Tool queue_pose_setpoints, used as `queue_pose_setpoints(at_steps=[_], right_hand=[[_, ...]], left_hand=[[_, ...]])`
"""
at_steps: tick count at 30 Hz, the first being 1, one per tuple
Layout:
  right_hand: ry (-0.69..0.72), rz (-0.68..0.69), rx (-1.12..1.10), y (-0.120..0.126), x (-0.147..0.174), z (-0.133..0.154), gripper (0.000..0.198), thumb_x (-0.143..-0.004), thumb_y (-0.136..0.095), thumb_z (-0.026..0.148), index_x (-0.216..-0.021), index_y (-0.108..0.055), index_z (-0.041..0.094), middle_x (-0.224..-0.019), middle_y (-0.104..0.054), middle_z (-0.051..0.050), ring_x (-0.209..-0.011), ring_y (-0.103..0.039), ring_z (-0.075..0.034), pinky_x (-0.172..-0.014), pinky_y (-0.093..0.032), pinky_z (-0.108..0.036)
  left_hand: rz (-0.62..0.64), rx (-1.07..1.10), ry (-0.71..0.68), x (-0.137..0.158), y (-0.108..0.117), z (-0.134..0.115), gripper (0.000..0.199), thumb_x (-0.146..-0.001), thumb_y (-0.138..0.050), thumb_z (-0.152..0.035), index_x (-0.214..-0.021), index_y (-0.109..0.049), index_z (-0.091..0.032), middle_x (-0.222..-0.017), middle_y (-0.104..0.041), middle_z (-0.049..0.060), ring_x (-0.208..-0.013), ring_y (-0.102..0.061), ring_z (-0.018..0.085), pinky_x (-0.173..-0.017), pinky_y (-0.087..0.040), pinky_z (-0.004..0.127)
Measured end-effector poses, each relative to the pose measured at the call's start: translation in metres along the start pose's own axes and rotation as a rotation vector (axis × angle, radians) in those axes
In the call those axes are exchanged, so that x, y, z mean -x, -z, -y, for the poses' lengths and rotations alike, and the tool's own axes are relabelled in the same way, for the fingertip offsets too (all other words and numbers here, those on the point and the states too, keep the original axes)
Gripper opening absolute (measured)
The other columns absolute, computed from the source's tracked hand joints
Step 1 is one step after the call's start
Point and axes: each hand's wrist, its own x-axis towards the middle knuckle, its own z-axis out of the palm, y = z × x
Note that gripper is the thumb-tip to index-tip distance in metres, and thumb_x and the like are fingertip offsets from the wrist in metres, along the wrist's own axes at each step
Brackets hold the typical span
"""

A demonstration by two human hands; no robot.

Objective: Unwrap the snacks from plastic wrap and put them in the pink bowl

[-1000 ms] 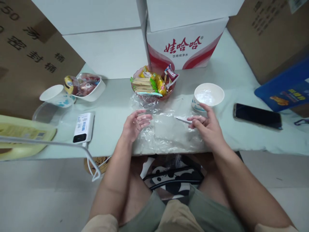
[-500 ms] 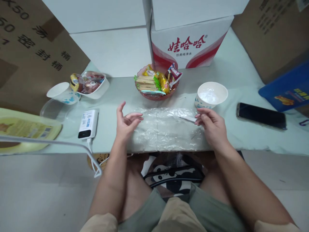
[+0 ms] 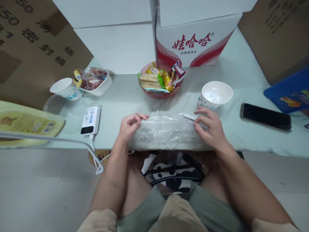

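Note:
A clear plastic bag lies crinkled along the table's front edge, its far edge lifted into a straight fold. My left hand pinches that edge at its left corner between thumb and fingers. At the right end, my right hand has thumb and fingers closed around a thin white strip, which points left over the bag. Whether those fingers also grip the bag I cannot tell. Just beyond my right hand stands a white paper cup with shiny clear plastic inside.
Behind the bag sits a red bowl of wrapped snacks. To the left are a white power bank with a cable, a white tub of snacks, another paper cup and a yellow bottle. A phone lies right; boxes stand behind.
My left hand has gone from spread fingers to pinching the bag's far left corner. The bag's far edge is now folded up straight. My right hand still has the white strip.

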Motion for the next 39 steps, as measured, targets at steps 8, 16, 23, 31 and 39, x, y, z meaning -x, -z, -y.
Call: queue_pose_setpoints(at_steps=[8, 16, 23, 31, 39], right_hand=[[-0.399, 0.262, -0.667, -0.003, 0.006, 0.009, 0.052, -0.077, -0.075, 0.057, -0.101, -0.039, 0.030, -0.078, -0.074, 0.003, -0.062, -0.069, -0.019, -0.060, -0.055, -0.032], [-0.597, 0.176, -0.609, -0.004, -0.002, 0.003, 0.061, -0.079, -0.075, 0.053, -0.127, -0.052, 0.024, -0.070, -0.073, 0.000, -0.059, -0.072, -0.022, -0.054, -0.056, -0.033], [-0.464, -0.029, -0.174, 0.020, 0.005, -0.005, 0.039, -0.086, -0.064, 0.052, -0.113, -0.069, 0.024, -0.053, -0.064, 0.001, -0.047, -0.063, -0.022, -0.052, -0.053, -0.037], [-0.278, 0.313, -0.658, -0.006, 0.010, 0.003, 0.058, -0.079, -0.072, 0.058, -0.125, -0.058, 0.025, -0.118, -0.073, -0.012, -0.108, -0.071, -0.026, -0.091, -0.057, -0.041], [-0.399, 0.708, -0.873, -0.046, 0.015, 0.054, 0.071, -0.084, -0.069, 0.037, -0.145, -0.036, 0.023, -0.079, -0.070, 0.003, -0.059, -0.064, -0.012, -0.061, -0.053, -0.027]], left_hand=[[0.192, 0.201, 0.365, -0.001, 0.002, -0.004, 0.045, -0.066, -0.081, -0.043, -0.086, -0.046, -0.023, -0.073, -0.071, 0.000, -0.054, -0.067, 0.016, -0.044, -0.042, 0.020], [0.069, 0.280, 0.312, -0.005, 0.005, -0.001, 0.049, -0.066, -0.083, -0.034, -0.094, -0.045, -0.025, -0.069, -0.065, -0.007, -0.065, -0.070, 0.013, -0.062, -0.055, 0.023], [0.138, 0.163, 0.379, -0.009, 0.005, 0.002, 0.057, -0.073, -0.077, -0.036, -0.119, -0.045, -0.026, -0.067, -0.063, -0.008, -0.036, -0.047, 0.005, -0.035, -0.031, 0.017], [0.537, 0.356, 0.406, -0.006, -0.018, -0.004, 0.060, -0.074, -0.083, -0.041, -0.118, -0.045, -0.025, -0.074, -0.064, -0.007, -0.034, -0.035, 0.000, -0.034, -0.025, 0.014], [0.384, 0.487, 0.399, -0.011, -0.026, 0.002, 0.079, -0.069, -0.086, -0.049, -0.130, -0.041, -0.028, -0.110, -0.072, 0.007, -0.066, -0.071, 0.014, -0.057, -0.051, 0.021]])
